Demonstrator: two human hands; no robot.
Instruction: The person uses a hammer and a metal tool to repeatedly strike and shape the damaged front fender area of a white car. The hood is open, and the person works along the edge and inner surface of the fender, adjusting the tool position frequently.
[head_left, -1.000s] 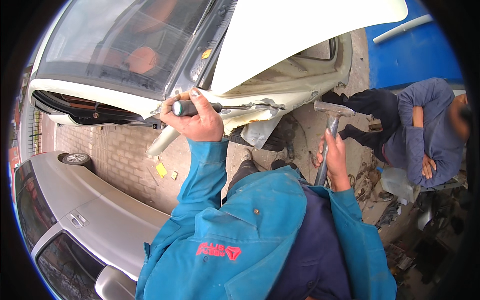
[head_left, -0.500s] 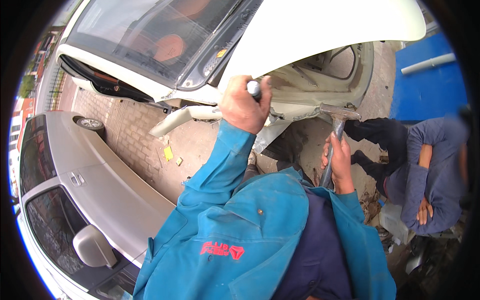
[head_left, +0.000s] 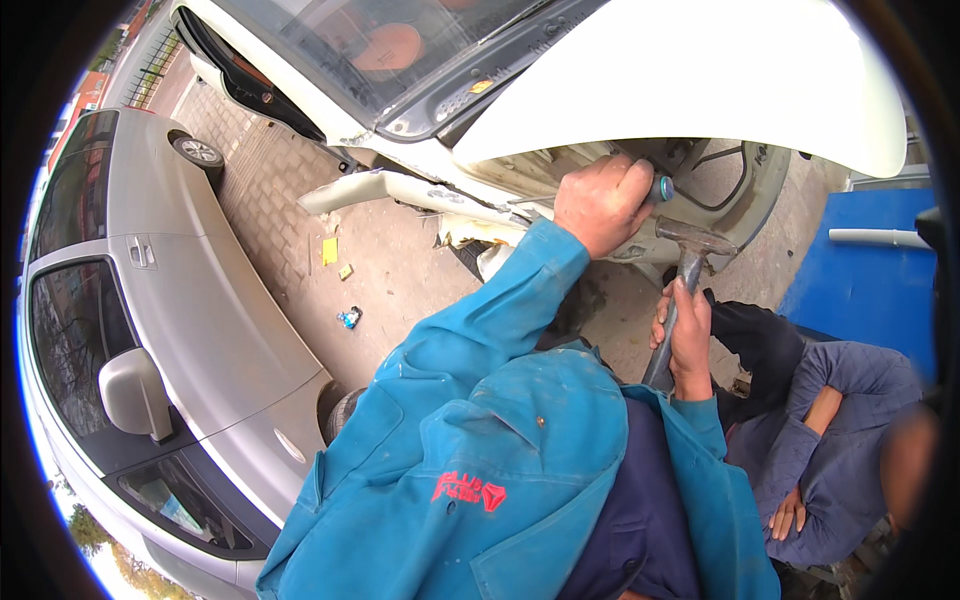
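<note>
Outside on a brick-paved ground, two cars stand close together. One is a white car at the top, with its hood raised. The other is a grey car along the left side.

The person wears a blue jacket. The left hand is up at the front corner of the white car, under the raised hood. It is shut tight around a tool with a blue-green tip, and the tip sticks out just past the fingers. The hand seems to press the tool against the metal to keep it in place.

The right hand is lower, just below the left hand. Its grip is clamped on the handle of a hammer. The hammer stands upright, with its head at the top, close to the tool tip. It looks held this way so the head can reach the tool.

A bent white panel hangs loose from the car's front. Small yellow scraps lie on the bricks. Another person in dark blue clothes crouches at the right.
</note>
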